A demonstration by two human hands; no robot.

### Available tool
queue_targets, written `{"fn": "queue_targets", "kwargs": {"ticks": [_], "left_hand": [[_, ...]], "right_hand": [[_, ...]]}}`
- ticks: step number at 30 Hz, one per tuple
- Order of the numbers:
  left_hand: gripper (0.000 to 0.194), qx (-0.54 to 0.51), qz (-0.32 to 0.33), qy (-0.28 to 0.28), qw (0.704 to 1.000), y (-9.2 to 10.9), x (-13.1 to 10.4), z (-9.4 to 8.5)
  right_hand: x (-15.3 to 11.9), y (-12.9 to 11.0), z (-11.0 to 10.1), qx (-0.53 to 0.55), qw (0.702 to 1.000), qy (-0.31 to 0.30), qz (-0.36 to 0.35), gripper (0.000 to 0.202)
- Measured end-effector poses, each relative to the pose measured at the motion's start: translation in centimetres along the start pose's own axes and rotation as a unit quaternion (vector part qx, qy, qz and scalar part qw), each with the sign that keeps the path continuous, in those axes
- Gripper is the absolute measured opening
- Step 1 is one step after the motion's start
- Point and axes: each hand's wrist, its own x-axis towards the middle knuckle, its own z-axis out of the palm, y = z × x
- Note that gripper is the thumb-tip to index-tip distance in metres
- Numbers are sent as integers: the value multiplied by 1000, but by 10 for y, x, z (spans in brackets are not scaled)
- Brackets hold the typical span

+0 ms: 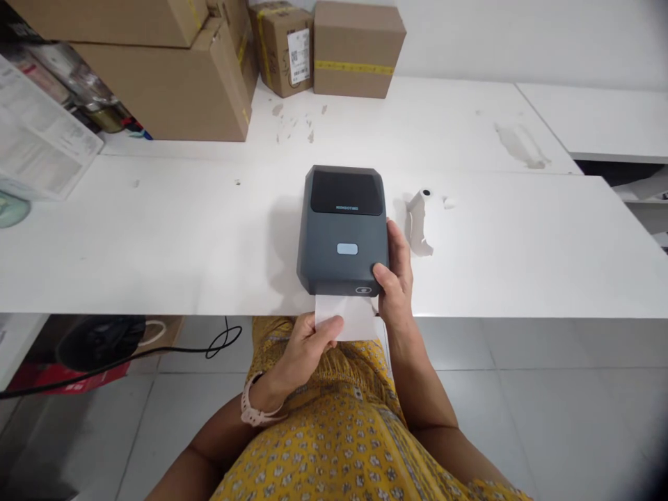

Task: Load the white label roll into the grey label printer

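A dark grey label printer [342,229] with a glossy black top panel stands at the table's front edge, its lid closed. White label paper [349,316] sticks out of its near side, over the edge. My left hand [313,339] pinches the left part of this paper, thumb on top and fingers underneath. With the thumb on the near right corner and fingers along the side, my right hand [395,282] grips the printer. To the right of the printer lies a small paper roll core [419,219] with a torn, curled strip.
Cardboard boxes [172,90] are stacked at the back left, with two smaller taped boxes [359,52] by the wall. A black cable [209,344] hangs below the white table [522,257] at left. Paper scraps [449,202] lie right of the core.
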Motion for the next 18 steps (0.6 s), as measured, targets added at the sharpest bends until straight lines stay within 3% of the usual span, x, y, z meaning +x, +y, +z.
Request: {"fn": "queue_targets", "kwargs": {"ticks": [4, 9, 11, 13, 16, 18], "left_hand": [[60, 41, 7, -9, 999, -1, -1, -6], [53, 152, 71, -64, 984, 10, -10, -28], [51, 169, 125, -14, 978, 14, -12, -36], [47, 158, 199, 84, 964, 16, -8, -43], [37, 145, 307, 232, 912, 16, 5, -49], [21, 169, 350, 280, 878, 16, 16, -49]], "right_hand": [[0, -18, -1, -108, 993, 8, -48, 55], [7, -43, -4, -305, 939, -23, -156, 31], [11, -49, -5, -334, 926, -41, -172, 31], [15, -54, -6, -355, 916, -59, -175, 34], [24, -60, -8, -380, 899, -101, -195, 34], [29, -62, -9, -392, 886, -131, -211, 33]]}}
